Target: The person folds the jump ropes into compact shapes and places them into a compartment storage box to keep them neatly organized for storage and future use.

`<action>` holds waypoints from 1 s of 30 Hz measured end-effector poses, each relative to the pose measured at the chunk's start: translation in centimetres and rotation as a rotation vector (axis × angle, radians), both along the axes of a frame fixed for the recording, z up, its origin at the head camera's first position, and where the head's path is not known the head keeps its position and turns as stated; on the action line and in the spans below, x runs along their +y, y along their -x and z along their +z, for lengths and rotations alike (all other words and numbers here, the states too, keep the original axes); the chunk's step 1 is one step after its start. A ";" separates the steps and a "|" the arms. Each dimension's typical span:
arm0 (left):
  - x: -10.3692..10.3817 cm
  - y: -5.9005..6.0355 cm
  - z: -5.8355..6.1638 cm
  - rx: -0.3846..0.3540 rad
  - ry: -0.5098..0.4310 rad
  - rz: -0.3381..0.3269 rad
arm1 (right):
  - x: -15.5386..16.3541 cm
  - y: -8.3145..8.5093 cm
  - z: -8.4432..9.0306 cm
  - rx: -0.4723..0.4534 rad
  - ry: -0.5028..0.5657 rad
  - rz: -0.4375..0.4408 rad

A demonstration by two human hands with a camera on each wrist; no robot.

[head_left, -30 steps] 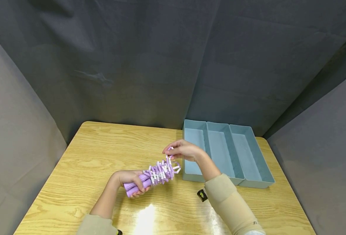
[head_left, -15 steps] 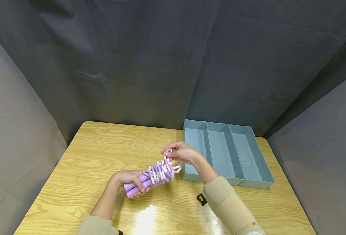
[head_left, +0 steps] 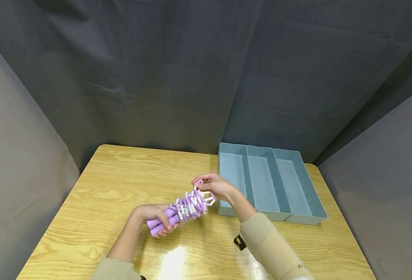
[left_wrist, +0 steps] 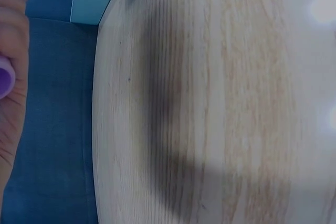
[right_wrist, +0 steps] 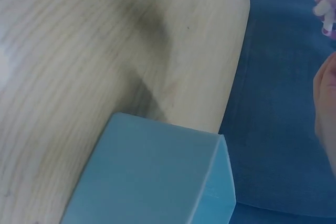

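A purple and white beaded jump rope [head_left: 191, 207] is bundled up in the head view, its cord wound around near the two purple handles [head_left: 163, 224]. Those handles are gripped together by my left hand [head_left: 154, 214], above the table's front half. At the far end of the bundle, my right hand [head_left: 214, 185] pinches a loop of the beaded cord between thumb and fingers. Only a handle end [left_wrist: 4, 77] and a few beads show in the left wrist view. The right wrist view catches some beads [right_wrist: 325, 3] near the hand's edge.
Three long blue-grey bins [head_left: 267, 181] stand side by side on the right of the wooden table [head_left: 139, 167]. The right forearm passes close to the nearest bin's front corner. Dark cloth [head_left: 156, 77] hangs behind the table.
My right hand has come slightly down, toward the bundle, with the pinched loop, which now sits nearer the wound cord. The left hand has stayed almost still.
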State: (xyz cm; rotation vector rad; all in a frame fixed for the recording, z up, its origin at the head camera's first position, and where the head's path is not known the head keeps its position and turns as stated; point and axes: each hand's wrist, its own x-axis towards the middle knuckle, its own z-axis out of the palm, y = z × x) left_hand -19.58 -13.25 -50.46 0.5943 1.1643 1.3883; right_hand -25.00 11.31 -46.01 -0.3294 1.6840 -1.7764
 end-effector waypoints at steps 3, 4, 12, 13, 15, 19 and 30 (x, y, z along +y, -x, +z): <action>-0.1 0.1 -0.1 -0.011 -0.009 -0.019 | -0.1 -0.2 -0.3 -0.029 0.016 -0.014; -0.1 0.1 -0.2 -0.012 -0.014 -0.022 | -0.1 -0.2 -0.4 -0.037 0.025 -0.023; -0.4 0.0 -0.3 0.003 -0.055 0.011 | -0.5 -0.7 -0.7 -0.058 0.064 -0.085; -0.5 0.0 -0.2 0.004 -0.062 0.019 | -0.5 -0.7 -0.7 -0.057 0.064 -0.093; -0.5 0.0 -0.2 0.004 -0.065 0.031 | -0.5 -0.8 -0.7 -0.061 0.060 -0.105; -0.5 0.1 -0.1 0.032 -0.075 0.044 | -0.5 -1.0 -0.7 -0.083 0.066 -0.127; -0.9 0.2 -0.1 0.088 -0.095 0.110 | 0.0 -1.6 -0.1 0.037 0.079 -0.117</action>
